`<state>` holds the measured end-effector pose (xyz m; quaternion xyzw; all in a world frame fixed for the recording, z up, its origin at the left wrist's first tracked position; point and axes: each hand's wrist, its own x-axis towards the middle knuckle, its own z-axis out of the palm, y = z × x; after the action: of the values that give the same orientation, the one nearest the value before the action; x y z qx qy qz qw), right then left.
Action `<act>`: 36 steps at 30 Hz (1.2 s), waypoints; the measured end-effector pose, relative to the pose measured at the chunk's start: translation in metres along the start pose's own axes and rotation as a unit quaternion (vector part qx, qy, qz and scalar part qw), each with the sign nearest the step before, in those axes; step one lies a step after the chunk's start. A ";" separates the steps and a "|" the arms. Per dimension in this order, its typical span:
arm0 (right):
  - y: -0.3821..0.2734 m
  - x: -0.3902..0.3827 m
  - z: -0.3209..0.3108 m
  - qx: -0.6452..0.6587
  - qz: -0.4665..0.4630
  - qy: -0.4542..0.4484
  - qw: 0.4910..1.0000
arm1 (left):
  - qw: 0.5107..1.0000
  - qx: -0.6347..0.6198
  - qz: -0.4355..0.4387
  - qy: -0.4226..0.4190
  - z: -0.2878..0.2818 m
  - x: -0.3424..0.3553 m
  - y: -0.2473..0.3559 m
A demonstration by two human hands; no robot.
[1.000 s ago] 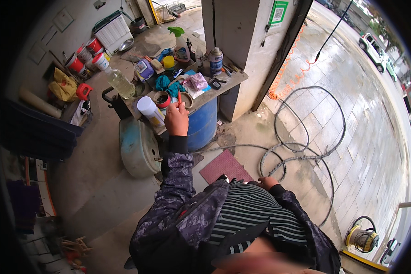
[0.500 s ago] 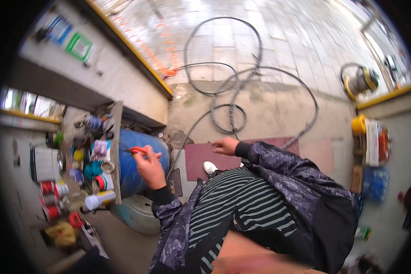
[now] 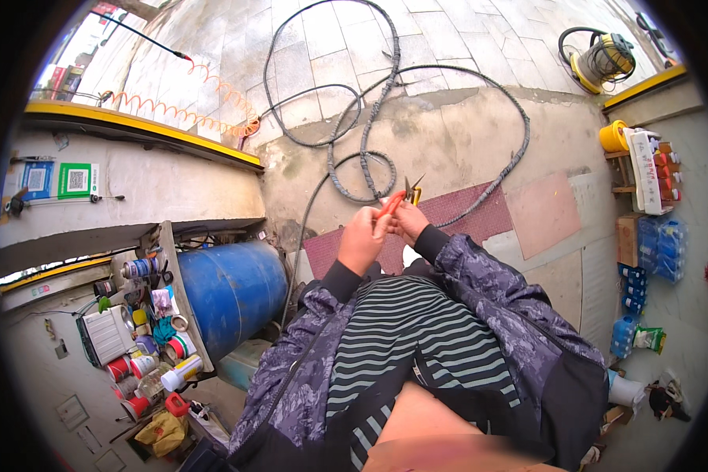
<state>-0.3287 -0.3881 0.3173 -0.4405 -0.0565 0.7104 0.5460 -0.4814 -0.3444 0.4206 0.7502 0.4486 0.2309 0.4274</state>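
My left hand is closed round the red handles of a pair of scissors. Their dark, pointed blades stand apart and point away from me. Pressed close on the right side is my right hand, its fingers curled in against the scissors. A narrow yellow piece sticks up beside the blades; whether it is part of the scissors or a second tool I cannot tell. My fingers hide what exactly the right hand grips. Both hands are in front of my waist, above a dark red mat.
A long black hose lies looped on the floor ahead. To the left are a blue barrel and a shelf crowded with cans, tape and bottles. Bottle packs, a white crate and a yellow vacuum cleaner stand at right.
My left hand has brought the red-handled scissors from beside the barrel rightward to my front. My right hand, apart before with loose fingers, has met it and closed. The view has shifted.
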 end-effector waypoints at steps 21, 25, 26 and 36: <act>-0.054 0.182 -0.036 -0.146 -0.107 0.119 0.976 | 0.986 -0.067 0.054 -0.146 0.027 0.167 -0.105; -0.047 0.240 -0.053 -0.177 -0.018 0.053 0.983 | 0.986 -0.076 0.026 -0.149 0.046 0.180 -0.137; -0.044 0.251 -0.061 -0.161 0.020 0.044 0.986 | 0.987 -0.074 0.017 -0.144 0.053 0.185 -0.146; 0.006 0.384 -0.171 0.027 0.219 -0.058 0.974 | 0.980 -0.102 -0.096 -0.139 0.138 0.258 -0.246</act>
<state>-0.2216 -0.1420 -0.0067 -0.3854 0.0293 0.8382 0.3848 -0.3714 -0.1223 0.1295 0.6810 0.4290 0.1270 0.5797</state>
